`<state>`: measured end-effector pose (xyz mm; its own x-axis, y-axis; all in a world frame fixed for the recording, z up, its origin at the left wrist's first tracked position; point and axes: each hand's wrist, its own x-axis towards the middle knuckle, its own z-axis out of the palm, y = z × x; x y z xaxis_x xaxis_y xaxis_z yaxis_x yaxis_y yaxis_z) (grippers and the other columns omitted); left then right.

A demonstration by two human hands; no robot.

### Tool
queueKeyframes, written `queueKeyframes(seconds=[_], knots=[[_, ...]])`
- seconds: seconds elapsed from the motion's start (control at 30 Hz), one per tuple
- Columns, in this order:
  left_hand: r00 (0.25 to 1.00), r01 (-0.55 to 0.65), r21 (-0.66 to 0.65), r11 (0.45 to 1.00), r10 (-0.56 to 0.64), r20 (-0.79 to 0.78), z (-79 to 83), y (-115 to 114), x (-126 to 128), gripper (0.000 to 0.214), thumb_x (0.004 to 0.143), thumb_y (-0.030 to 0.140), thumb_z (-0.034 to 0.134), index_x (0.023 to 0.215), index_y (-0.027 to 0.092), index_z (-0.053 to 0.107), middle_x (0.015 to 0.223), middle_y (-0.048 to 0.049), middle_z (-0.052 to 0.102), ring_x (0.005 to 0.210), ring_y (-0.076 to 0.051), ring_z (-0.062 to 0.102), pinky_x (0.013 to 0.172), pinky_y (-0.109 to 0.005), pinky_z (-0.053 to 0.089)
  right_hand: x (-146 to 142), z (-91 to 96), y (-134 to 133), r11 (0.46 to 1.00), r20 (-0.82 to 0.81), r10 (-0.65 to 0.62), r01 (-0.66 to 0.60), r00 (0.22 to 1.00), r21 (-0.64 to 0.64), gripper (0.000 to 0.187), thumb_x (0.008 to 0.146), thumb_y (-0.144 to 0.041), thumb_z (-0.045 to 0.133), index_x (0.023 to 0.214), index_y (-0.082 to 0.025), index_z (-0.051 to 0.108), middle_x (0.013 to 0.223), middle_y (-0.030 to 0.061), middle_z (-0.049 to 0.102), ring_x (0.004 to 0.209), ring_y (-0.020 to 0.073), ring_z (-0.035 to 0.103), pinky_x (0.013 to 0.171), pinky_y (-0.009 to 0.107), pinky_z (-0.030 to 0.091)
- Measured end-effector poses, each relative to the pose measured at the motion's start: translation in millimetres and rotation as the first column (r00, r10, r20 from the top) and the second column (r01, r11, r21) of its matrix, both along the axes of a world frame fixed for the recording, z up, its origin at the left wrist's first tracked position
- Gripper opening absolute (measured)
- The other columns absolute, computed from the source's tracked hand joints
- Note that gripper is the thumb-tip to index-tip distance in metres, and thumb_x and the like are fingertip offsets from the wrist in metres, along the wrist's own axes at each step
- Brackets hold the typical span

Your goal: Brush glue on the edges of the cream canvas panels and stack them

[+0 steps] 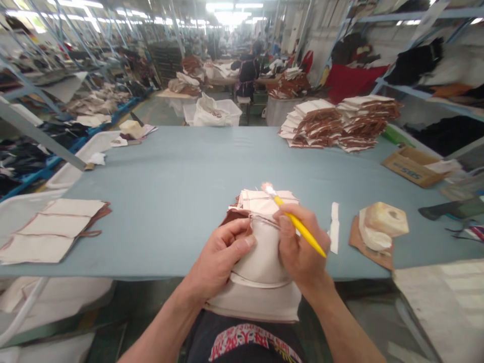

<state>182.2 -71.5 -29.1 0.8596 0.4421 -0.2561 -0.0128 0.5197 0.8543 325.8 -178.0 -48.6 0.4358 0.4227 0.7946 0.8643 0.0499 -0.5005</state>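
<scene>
Nearest, a pale cloth piece (pixel 260 257) reaches past the table's near edge toward the wearer's dark clothing. The left hand (pixel 223 252), thumb and forefinger almost together, pinches its upper left edge. The right hand (pixel 302 242) is curled around a yellow-handled brush (pixel 298 225), fingers at the cloth's upper right side; the brush's pale-smeared tip points away, above more layered cloth (pixel 268 201). The pale piece thus lies directly between the two hands, touching the left.

On both sides, blue tabletop (pixel 181 161) gives sideways room: leftward to a flat cloth stack (pixel 53 227) at the table's left end; rightward, less, to a white strip (pixel 335 227) just beside the right hand, then a plastic container (pixel 389 219).

Farther off, blue surface runs to the far edge. Two cloth piles (pixel 340 123) stand at the far right, near a cardboard box (pixel 412 165). Beyond sits a person (pixel 248 70).
</scene>
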Motion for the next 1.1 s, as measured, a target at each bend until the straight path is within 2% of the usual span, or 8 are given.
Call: queueKeyframes(seconds=[0.07,0.17,0.27,0.4,0.5,0.63,0.83,1.1], knots=[[1.0,0.022,0.005,1.0,-0.022,0.012,2.4,5,-3,0.043,0.082,0.046,0.086,0.112,0.016,0.079,0.087,-0.0049,0.073,0.076,-0.015,0.06,0.071,-0.022,0.048,3,-0.8,8,1.0,-0.028,-0.017,0.016,0.999,-0.02,0.013,0.108,-0.025,0.054,0.114,-0.024,0.066,0.099,0.0051,0.077,0.084,0.0198,0.074,0.075,0.029,0.057],[0.995,0.103,0.163,0.981,-0.103,-0.008,3.5,17,-16,0.047,0.093,0.058,0.071,0.109,0.014,0.08,0.084,-0.0053,0.07,0.078,-0.016,0.057,0.078,-0.025,0.048,14,6.3,14,0.992,-0.067,-0.123,0.122,0.99,-0.026,0.021,0.109,-0.034,0.05,0.107,-0.022,0.067,0.094,0.0056,0.075,0.076,0.0195,0.07,0.07,0.03,0.054],[0.978,0.196,0.295,0.935,-0.165,-0.127,2.5,21,-33,0.052,0.092,0.063,0.069,0.105,0.014,0.078,0.08,-0.0026,0.064,0.071,-0.014,0.05,0.068,-0.023,0.042,25,14.8,17,0.982,-0.125,-0.189,0.187,0.974,-0.032,0.027,0.109,-0.04,0.049,0.103,-0.021,0.068,0.081,0.003,0.071,0.066,0.0183,0.065,0.064,0.03,0.049],[0.967,0.22,0.465,0.857,-0.13,-0.218,2.1,9,-44,0.042,0.095,0.054,0.067,0.078,0.015,0.063,0.074,0.0012,0.052,0.069,-0.013,0.042,0.063,-0.023,0.034,28,10.8,29,0.991,-0.144,-0.12,0.111,0.982,-0.072,0.029,0.109,-0.041,0.049,0.102,-0.02,0.068,0.078,0.0022,0.069,0.067,0.019,0.065,0.065,0.03,0.048],[0.96,0.266,0.541,0.798,-0.172,-0.219,0.7,0,-45,0.041,0.102,0.049,0.053,0.078,0.016,0.058,0.076,0.0008,0.05,0.07,-0.014,0.043,0.064,-0.025,0.034,22,2.5,34,0.996,-0.103,-0.071,0.066,0.992,-0.052,0.025,0.108,-0.038,0.051,0.101,-0.021,0.069,0.081,0.0028,0.071,0.068,0.0195,0.067,0.068,0.032,0.049],[0.974,0.219,0.579,0.785,-0.141,-0.178,-7.2,0,-46,0.033,0.104,0.041,0.048,0.081,0.018,0.054,0.08,0.0,0.052,0.073,-0.015,0.044,0.067,-0.026,0.036,1,6.6,9,0.989,-0.147,0.015,0.007,0.989,0.15,0.013,0.107,-0.03,0.055,0.107,-0.025,0.067,0.079,0.0005,0.071,0.07,0.0201,0.068,0.072,0.034,0.053],[0.985,0.167,0.679,0.715,-0.096,-0.141,-12.0,-5,-48,0.026,0.107,0.03,0.044,0.086,0.019,0.055,0.081,0.0003,0.056,0.075,-0.015,0.049,0.072,-0.026,0.038,-34,16.0,-44,0.942,-0.073,0.329,-0.333,0.941,-0.047,0.009,0.105,-0.026,0.058,0.104,-0.028,0.066,0.074,-0.0008,0.073,0.062,0.0187,0.069,0.063,0.031,0.057],[0.984,0.159,0.753,0.638,-0.045,-0.17,-2.8,-16,-45,0.034,0.11,0.029,0.043,0.077,0.021,0.046,0.072,0.0028,0.05,0.066,-0.012,0.043,0.064,-0.026,0.032,-32,13.7,-59,0.921,0.062,0.365,-0.351,0.929,-0.168,0.013,0.104,-0.019,0.059,0.115,-0.023,0.064,0.087,0.0038,0.077,0.07,0.02,0.073,0.064,0.032,0.059]])
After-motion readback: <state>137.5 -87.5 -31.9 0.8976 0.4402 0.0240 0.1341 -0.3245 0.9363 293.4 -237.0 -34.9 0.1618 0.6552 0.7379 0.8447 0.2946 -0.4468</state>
